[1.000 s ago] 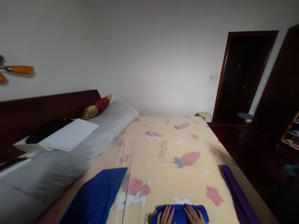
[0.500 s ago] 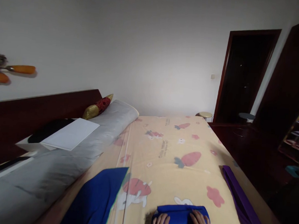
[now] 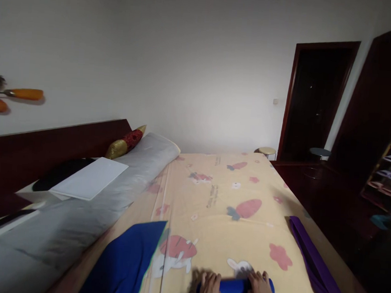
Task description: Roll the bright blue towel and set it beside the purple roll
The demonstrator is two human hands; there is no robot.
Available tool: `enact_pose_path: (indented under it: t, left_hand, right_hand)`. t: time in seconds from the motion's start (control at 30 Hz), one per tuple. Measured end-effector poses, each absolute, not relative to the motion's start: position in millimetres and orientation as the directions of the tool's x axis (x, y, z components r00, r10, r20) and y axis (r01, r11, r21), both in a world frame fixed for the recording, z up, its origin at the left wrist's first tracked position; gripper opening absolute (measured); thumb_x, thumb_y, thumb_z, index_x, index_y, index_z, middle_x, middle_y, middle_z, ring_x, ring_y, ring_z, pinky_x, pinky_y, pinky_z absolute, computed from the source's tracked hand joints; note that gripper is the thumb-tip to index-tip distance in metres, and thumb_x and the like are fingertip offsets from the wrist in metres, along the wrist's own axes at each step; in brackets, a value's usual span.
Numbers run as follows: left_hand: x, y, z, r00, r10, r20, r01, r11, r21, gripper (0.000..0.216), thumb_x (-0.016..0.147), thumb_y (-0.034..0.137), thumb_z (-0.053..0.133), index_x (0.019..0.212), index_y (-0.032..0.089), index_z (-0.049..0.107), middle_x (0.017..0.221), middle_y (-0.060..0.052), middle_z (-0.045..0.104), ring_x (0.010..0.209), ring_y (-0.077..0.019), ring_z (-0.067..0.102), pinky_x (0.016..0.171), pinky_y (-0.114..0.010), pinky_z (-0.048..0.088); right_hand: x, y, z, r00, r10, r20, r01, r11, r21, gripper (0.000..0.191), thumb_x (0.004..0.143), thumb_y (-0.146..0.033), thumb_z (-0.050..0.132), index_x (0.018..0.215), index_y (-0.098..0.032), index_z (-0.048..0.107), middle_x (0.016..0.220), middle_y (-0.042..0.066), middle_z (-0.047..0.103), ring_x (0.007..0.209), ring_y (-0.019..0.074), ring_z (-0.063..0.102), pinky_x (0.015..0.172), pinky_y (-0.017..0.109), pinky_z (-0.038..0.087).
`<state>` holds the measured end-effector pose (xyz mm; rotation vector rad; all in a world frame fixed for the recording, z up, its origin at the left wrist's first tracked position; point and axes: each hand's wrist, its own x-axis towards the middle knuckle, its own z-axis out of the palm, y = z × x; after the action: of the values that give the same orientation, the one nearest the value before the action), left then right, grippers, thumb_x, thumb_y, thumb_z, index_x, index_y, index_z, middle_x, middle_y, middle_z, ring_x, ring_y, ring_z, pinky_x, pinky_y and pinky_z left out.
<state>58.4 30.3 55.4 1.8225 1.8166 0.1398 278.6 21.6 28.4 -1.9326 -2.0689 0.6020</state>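
Observation:
A rolled blue cloth lies crosswise on the bed near the bottom of the view. Around its left end my left hand is closed, fingers curled over the top. My right hand grips it towards the other end, and a short stub of the roll sticks out past those fingers. Left of the hands, a larger blue cloth with a light green edge is spread on the sheet. On the right, a folded purple strip of fabric runs along the bed.
The bed sheet is printed with carrots and rabbits. A long grey pillow by the headboard carries a white flat box. Stools stand beyond the bed, and a shoe rack is at far right.
The blue cloth has gone from a flat folded bundle to a narrow roll. My fingers, laid over it before, now curl around it. The view has shifted slightly.

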Motion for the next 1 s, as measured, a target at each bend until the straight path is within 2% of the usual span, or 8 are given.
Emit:
enact_pose_path:
  t: [0.1, 0.2, 0.33, 0.47, 0.57, 0.7, 0.87, 1.0]
  left_hand:
    - [60.3, 27.8, 55.0, 0.2, 0.919, -0.34, 0.873, -0.01, 0.487, 0.063, 0.071, 0.034, 0.045, 0.133, 0.024, 0.046, 0.156, -0.01, 0.05, 0.154, -0.0262, 0.034, 0.137, -0.051, 0.01]
    - [70.7, 24.7, 52.0, 0.343, 0.856, -0.387, 0.825, -0.077, 0.56, 0.078, 0.066, 0.038, 0.052, 0.141, 0.026, 0.033, 0.165, -0.01, 0.034, 0.158, -0.0273, 0.023, 0.136, -0.053, 0.011]
    - [81.5, 24.4, 44.1, 0.381, 0.81, -0.446, 0.826, -0.081, 0.558, 0.08, 0.072, 0.048, 0.042, 0.145, 0.025, 0.02, 0.169, -0.008, 0.022, 0.16, -0.0237, 0.016, 0.137, -0.053, 0.006]
    - [58.7, 26.2, 39.5, 0.374, 0.834, -0.405, 0.855, -0.14, 0.5, 0.074, 0.074, 0.058, 0.036, 0.143, 0.037, 0.023, 0.169, -0.002, 0.024, 0.16, -0.0214, 0.016, 0.136, -0.054, 0.01]
    - [26.8, 25.8, 36.1, 0.318, 0.883, -0.345, 0.879, -0.138, 0.456, 0.072, 0.073, 0.061, 0.037, 0.141, 0.043, 0.023, 0.168, 0.0, 0.026, 0.16, -0.0222, 0.018, 0.134, -0.059, 0.012]
    - [0.5, 24.9, 27.4, 0.308, 0.892, -0.33, 0.881, -0.137, 0.452, 0.071, 0.072, 0.064, 0.039, 0.139, 0.051, 0.019, 0.168, 0.006, 0.025, 0.16, -0.0206, 0.018, 0.134, -0.06, 0.011]
    - [-0.7, 27.3, 17.8, 0.247, 0.933, -0.264, 0.919, -0.139, 0.369, 0.078, 0.071, 0.064, 0.044, 0.139, 0.054, 0.006, 0.169, 0.009, 0.017, 0.159, -0.0213, 0.016, 0.132, -0.061, 0.018]
    - [-6.8, 25.3, 12.9, 0.135, 0.961, -0.243, 0.944, -0.05, 0.326, 0.078, 0.068, 0.066, 0.046, 0.14, 0.042, 0.029, 0.165, 0.001, 0.034, 0.157, -0.0232, 0.027, 0.133, -0.053, 0.024]
  right_hand:
    - [270.0, 22.3, 15.4, -0.165, 0.979, -0.121, 0.887, 0.094, -0.452, 0.063, 0.066, -0.019, 0.044, 0.128, -0.018, 0.052, 0.14, 0.013, 0.062, 0.136, 0.0324, 0.052, 0.121, 0.06, 0.031]
    - [255.2, 22.9, -5.6, -0.291, 0.951, -0.106, 0.866, 0.215, -0.451, 0.067, 0.069, -0.021, 0.048, 0.135, -0.029, 0.044, 0.149, 0.005, 0.054, 0.139, 0.0259, 0.049, 0.119, 0.051, 0.041]
    - [246.4, 22.3, -28.8, -0.396, 0.917, -0.046, 0.842, 0.342, -0.418, 0.071, 0.072, -0.032, 0.057, 0.139, -0.033, 0.033, 0.151, 0.002, 0.044, 0.139, 0.0241, 0.048, 0.114, 0.04, 0.048]
    - [277.0, 16.4, -36.7, -0.403, 0.913, -0.053, 0.847, 0.351, -0.398, 0.069, 0.08, -0.037, 0.047, 0.141, -0.039, 0.017, 0.156, -0.003, 0.035, 0.144, 0.025, 0.039, 0.118, 0.049, 0.045]
    - [310.6, 10.2, -34.2, -0.361, 0.929, -0.081, 0.866, 0.302, -0.399, 0.072, 0.081, -0.042, 0.044, 0.143, -0.036, 0.009, 0.16, -0.001, 0.03, 0.148, 0.0261, 0.03, 0.122, 0.057, 0.038]
    - [332.8, 6.5, -22.2, -0.314, 0.935, -0.167, 0.828, 0.183, -0.531, 0.068, 0.081, -0.058, 0.034, 0.143, -0.036, 0.016, 0.162, -0.001, 0.029, 0.152, 0.0241, 0.024, 0.128, 0.058, 0.026]
    - [331.7, 9.4, -1.8, -0.281, 0.953, -0.113, 0.757, 0.148, -0.637, 0.068, 0.073, -0.049, 0.051, 0.138, -0.034, 0.037, 0.155, 0.005, 0.046, 0.147, 0.0265, 0.038, 0.126, 0.057, 0.03]
    - [333.5, 8.5, 17.2, -0.223, 0.97, -0.098, 0.756, 0.108, -0.646, 0.063, 0.071, -0.034, 0.047, 0.133, -0.023, 0.048, 0.149, 0.012, 0.054, 0.144, 0.0249, 0.044, 0.125, 0.052, 0.034]
